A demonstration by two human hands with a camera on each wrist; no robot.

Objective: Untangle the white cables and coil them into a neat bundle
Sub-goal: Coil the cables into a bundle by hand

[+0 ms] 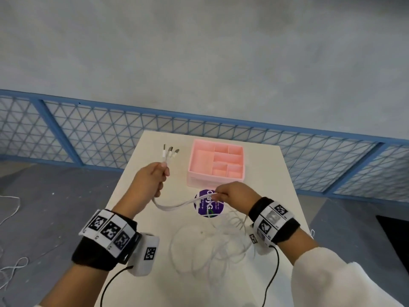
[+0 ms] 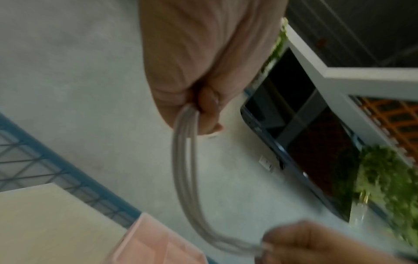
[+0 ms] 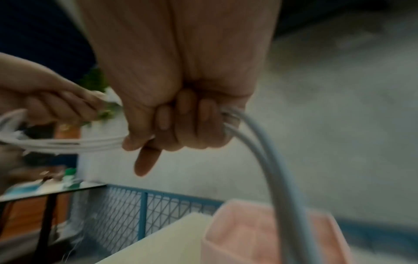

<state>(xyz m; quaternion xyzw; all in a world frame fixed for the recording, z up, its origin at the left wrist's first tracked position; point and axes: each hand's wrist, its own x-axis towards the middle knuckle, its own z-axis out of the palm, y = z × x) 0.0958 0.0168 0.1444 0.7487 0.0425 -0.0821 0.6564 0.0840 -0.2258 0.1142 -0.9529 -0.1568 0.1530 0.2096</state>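
- My left hand (image 1: 152,177) closed over the white cables (image 1: 177,206), hiding the stretch inside my fist;
- the loose coils (image 1: 210,247) on the table (image 1: 137,218) blurred together, so I could not count them;
- my right hand (image 2: 316,243) was cut off at the left wrist view's lower edge.

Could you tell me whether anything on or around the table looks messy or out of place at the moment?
Mostly the white cables: the left hand and right hand hold them gathered, but the rest sprawls in loose, overlapping loops on the table. More white cable lies on the floor at left. The pink organiser sits square.
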